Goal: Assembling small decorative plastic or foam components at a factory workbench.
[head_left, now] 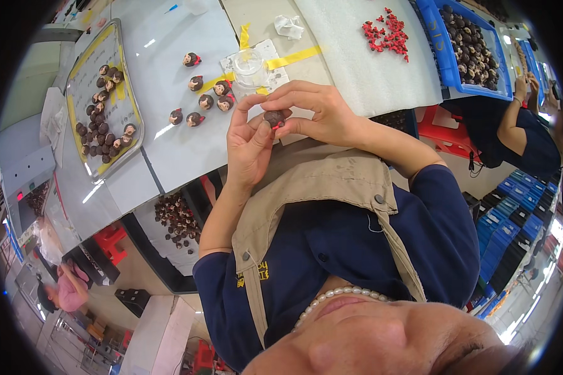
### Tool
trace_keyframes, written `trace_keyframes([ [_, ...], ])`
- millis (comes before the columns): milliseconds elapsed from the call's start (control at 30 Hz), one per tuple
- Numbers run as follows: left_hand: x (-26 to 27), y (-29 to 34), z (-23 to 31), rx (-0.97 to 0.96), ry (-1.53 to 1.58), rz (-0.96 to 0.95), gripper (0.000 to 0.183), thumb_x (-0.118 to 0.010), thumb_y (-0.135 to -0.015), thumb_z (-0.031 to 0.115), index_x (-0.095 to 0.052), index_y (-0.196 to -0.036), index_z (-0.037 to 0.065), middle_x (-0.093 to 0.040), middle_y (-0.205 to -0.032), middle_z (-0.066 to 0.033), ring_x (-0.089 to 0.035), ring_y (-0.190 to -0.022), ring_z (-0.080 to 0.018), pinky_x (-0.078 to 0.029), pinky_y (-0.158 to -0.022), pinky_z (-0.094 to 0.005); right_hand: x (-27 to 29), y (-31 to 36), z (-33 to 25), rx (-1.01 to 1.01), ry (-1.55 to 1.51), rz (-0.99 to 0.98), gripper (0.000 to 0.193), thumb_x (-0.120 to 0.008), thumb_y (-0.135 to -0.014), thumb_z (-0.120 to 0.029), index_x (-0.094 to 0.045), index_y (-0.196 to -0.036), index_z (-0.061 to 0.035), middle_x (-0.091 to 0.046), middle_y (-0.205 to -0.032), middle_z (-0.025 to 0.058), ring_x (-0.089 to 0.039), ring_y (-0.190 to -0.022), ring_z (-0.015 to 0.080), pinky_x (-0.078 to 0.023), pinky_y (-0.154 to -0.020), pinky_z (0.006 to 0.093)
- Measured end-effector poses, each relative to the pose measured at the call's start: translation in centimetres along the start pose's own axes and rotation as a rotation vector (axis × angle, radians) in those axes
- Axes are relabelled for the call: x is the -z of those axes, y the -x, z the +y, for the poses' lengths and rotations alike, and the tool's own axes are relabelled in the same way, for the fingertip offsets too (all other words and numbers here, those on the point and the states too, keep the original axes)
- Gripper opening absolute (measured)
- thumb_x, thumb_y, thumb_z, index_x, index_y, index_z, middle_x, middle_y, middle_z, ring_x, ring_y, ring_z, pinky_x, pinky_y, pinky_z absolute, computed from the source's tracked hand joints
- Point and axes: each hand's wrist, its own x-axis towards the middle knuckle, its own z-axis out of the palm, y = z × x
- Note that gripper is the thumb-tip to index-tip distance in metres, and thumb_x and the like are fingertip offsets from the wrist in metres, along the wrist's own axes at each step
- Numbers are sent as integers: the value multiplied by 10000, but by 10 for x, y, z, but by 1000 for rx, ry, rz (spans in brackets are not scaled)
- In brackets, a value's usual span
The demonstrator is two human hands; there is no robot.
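While the left hand (250,134) curls around a dark-brown doll head (273,116), thumb bent against it, the right hand (322,112) pinches its opposite side, thumb tip by a small red piece (277,126). Judgement: steady lightly with left; press evenly with right fingertips; keep pressure off the painted features. Just beyond the fingertips: clear round dish (251,75). Left of left hand: loose red-trimmed heads (195,119). Beyond right hand: red pieces (386,37) on white sheet (344,62). Farther left: tray (100,53) of heads; farther right: blue crate (443,53), filled.
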Motion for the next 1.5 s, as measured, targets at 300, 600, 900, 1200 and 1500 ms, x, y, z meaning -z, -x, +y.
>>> trace_keyframes([
  [300, 1, 0, 3, -9, -69, 39, 489, -608, -853, 86, -354, -1268, 40, -617, -1046, -161, -558, -1063, -260, -416, -942, -366, -3, -3, 3, -7, -29, -1, 318, -740, -687, -47, -636, -985, -15, -617, -997, 110, -614, -849, 194, -503, -735, 279],
  [600, 3, 9, 6, 25, -12, 81, 441, -597, -858, 62, -388, -1243, 15, -619, -1047, -156, -581, -1023, -221, -442, -913, -344, -10, 2, 3, -28, 11, -16, 358, -746, -689, -77, -632, -1026, -37, -621, -1022, 105, -607, -913, 209, -490, -790, 296],
  [900, 37, 16, 56, -658, -1320, 502, 274, -625, -813, 30, -565, -1077, -9, -592, -1023, -66, -551, -906, -124, -428, -820, -261, -13, 1, -3, -52, 70, -36, 365, -716, -730, -85, -610, -1077, -49, -597, -1087, 109, -570, -1016, 241, -454, -879, 324],
  [1200, 52, -57, 94, -908, -1988, 254, 406, -655, -752, 266, -597, -1148, 200, -494, -1161, -154, -442, -1089, -359, -345, -923, -433, -35, 0, -9, -30, 151, -109, 288, -666, -767, -49, -622, -1051, -68, -580, -1088, 101, -562, -1011, 252, -463, -838, 325],
  [1500, 77, -30, 94, -810, -1853, 130, 116, -644, -750, 167, -638, -807, 66, -573, -901, -108, -550, -845, -284, -432, -732, -394, -59, -15, -10, 132, 364, -91, 457, -696, -729, -88, -546, -1160, -104, -472, -1227, 137, -448, -1151, 312, -409, -925, 390],
])
